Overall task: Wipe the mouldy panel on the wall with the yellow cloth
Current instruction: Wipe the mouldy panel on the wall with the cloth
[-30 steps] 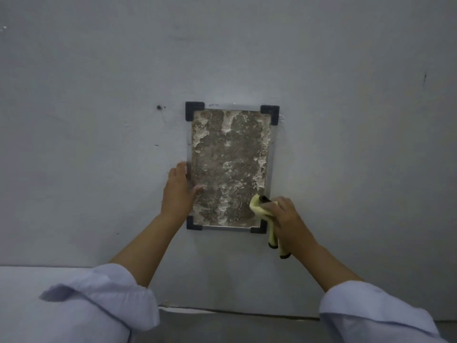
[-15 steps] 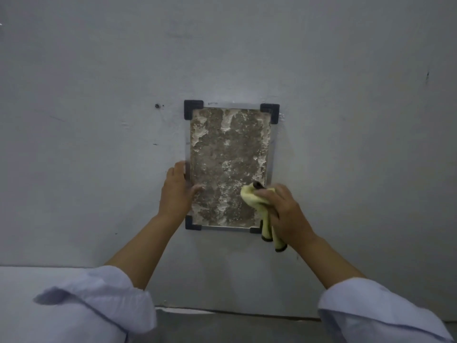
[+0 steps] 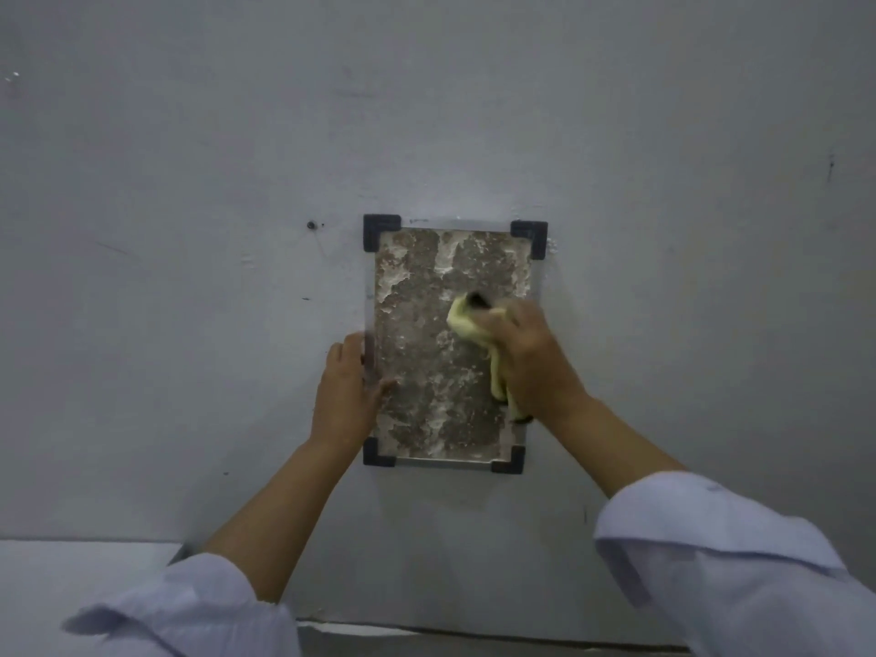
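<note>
- The mouldy panel [image 3: 441, 353] hangs upright on a pale grey wall [image 3: 189, 158], a tall rectangle held at each corner by a dark bracket; the top-left bracket [image 3: 379, 230] and the top-right bracket [image 3: 531, 237] are fully in view.
- Its face is blotched brown and grey, with paler, whitish patches running down from the top edge and along the left side.
- The right hand [image 3: 531, 358] is over the right half of the panel, about mid-height, its grip closed around the yellow cloth [image 3: 467, 320] — fingers curled over the bunched fabric and pressing it against the panel's surface.
- The cloth's bundled end pokes out to the upper left of the knuckles; a loose tail hangs down under the palm towards the panel's lower right (a dark trim shows at its tip).
- A small dark spot sits on top of the bunched cloth; what it is cannot be told.
- The left hand [image 3: 348, 391] lies flat on the wall at the panel's left edge, fingers together and pointing up, thumb spread out onto the panel's face — holding nothing.
- Both forearms are bare, with pale sleeves pushed back: the left sleeve [image 3: 189, 609] and the right sleeve [image 3: 725, 561].
- A small dark hole [image 3: 311, 225] marks the wall to the left of the panel's top.
</note>
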